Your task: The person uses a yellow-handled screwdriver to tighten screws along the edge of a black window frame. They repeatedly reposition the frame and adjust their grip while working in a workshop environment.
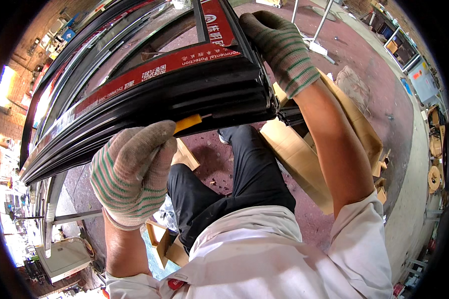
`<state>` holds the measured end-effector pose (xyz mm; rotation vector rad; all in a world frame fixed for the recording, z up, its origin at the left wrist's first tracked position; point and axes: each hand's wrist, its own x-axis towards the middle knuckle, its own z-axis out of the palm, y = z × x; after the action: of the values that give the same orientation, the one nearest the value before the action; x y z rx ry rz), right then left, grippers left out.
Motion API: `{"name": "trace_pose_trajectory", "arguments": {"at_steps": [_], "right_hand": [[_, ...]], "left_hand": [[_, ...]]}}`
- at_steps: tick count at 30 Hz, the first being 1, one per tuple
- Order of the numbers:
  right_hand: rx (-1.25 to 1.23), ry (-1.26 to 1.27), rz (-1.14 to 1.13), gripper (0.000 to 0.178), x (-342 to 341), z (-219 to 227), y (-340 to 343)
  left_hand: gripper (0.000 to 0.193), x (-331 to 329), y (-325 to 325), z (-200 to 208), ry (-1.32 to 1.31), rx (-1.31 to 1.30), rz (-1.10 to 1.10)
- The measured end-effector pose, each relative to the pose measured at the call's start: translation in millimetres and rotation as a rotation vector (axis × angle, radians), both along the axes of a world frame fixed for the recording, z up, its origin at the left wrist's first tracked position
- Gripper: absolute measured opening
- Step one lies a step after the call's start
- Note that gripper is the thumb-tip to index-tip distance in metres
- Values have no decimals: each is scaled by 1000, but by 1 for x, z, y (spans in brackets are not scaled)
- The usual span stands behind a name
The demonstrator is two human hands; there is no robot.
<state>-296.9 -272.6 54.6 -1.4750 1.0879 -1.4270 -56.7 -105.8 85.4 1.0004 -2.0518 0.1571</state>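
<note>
A black metal window frame (219, 97) with red protective film (169, 65) lies across the upper left, its near corner in front of me. My left hand (137, 169), in a striped knit glove, is closed around a yellow-handled screwdriver (188, 123). Its thin shaft points right along the frame's near edge; where the tip meets the frame is too small to tell. At the frame's right side, my gloved right hand (279, 47) has its fingers bent against the edge beyond the corner. The fingertips there are partly hidden.
More black frames (80, 65) are stacked behind at the left, above a metal stand (50, 214). Opened cardboard (299, 159) lies on the reddish floor right of my legs. Farther right stand a white-footed pole stand (318, 47) and a row of goods along the wall.
</note>
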Motion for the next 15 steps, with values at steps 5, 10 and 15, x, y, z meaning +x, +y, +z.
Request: {"name": "trace_pose_trajectory", "arguments": {"at_steps": [5,10,15], "right_hand": [[2,5,2,40,-3,-2,-5],[18,5,-13,41,-2,-4,-3],[-18,26,-27,43,-2,-4,-4]], "left_hand": [[29,-1,1,-1,-20,-42,1],[30,-3,-2,-4,-6,-66,10],[29,-2,2,-7,28,-22,34]]}}
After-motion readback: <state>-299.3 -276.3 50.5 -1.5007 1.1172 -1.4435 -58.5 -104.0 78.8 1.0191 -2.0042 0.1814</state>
